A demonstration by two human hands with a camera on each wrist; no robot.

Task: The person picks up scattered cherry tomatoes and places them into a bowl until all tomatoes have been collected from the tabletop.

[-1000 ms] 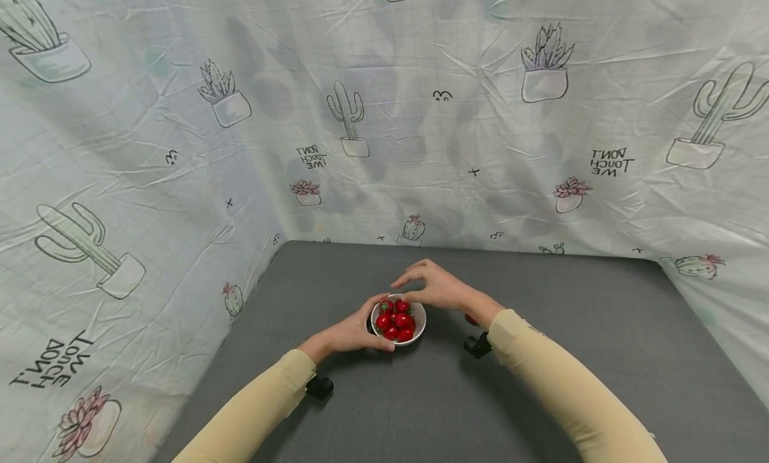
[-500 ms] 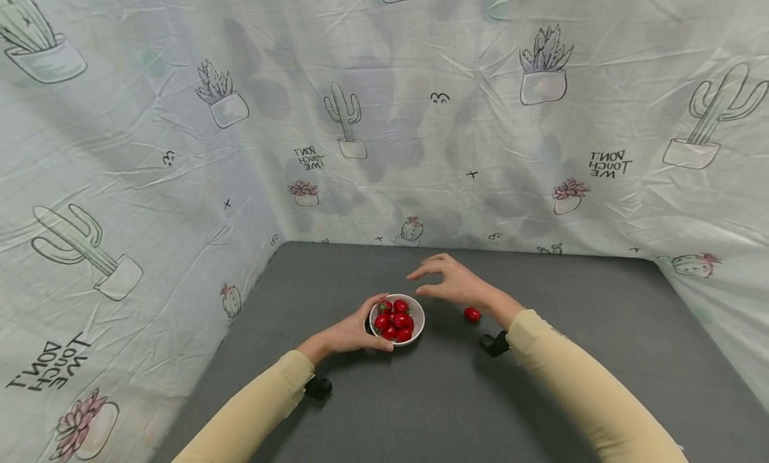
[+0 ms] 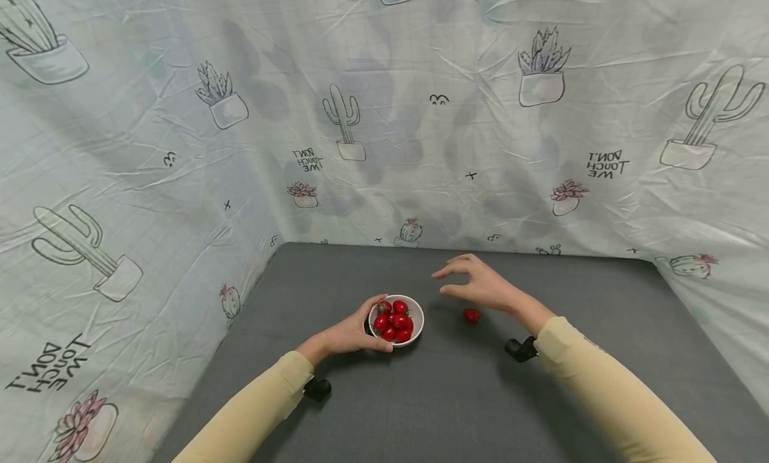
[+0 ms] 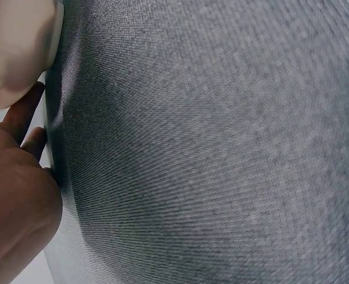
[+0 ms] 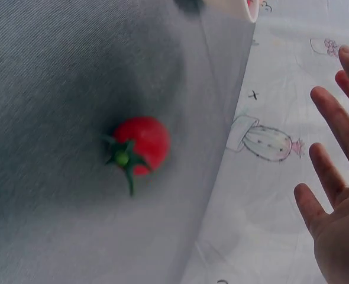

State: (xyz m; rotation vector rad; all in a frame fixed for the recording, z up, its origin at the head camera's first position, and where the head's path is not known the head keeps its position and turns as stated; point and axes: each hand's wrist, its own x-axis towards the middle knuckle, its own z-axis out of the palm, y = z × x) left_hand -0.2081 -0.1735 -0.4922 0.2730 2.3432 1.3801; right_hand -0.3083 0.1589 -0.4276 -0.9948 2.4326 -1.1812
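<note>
A small white bowl point(image 3: 420, 318) stands on the dark table, filled with several red cherry tomatoes point(image 3: 399, 321) with green stems. My left hand point(image 3: 347, 334) holds its left side, thumb at the near rim and fingers round the far side. In the left wrist view, fingers lie against the pale outer wall of the bowl point(image 4: 18, 50). One loose cherry tomato point(image 3: 471, 315) lies to the right of the bowl; in the right wrist view its green calyx point(image 5: 122, 157) shows. Above and behind it hovers my right hand point(image 3: 480, 287), fingers spread, holding nothing.
The grey table point(image 3: 420, 409) reaches back to a pale hanging cloth point(image 3: 396, 116) printed with cacti, which also runs along the left and right sides. Black wrist cameras point(image 3: 521, 349) sit under both forearms.
My right hand has moved right, away from over the bowl, and the loose cherry tomato has come into full view. The left hand and the bowl stay in place.
</note>
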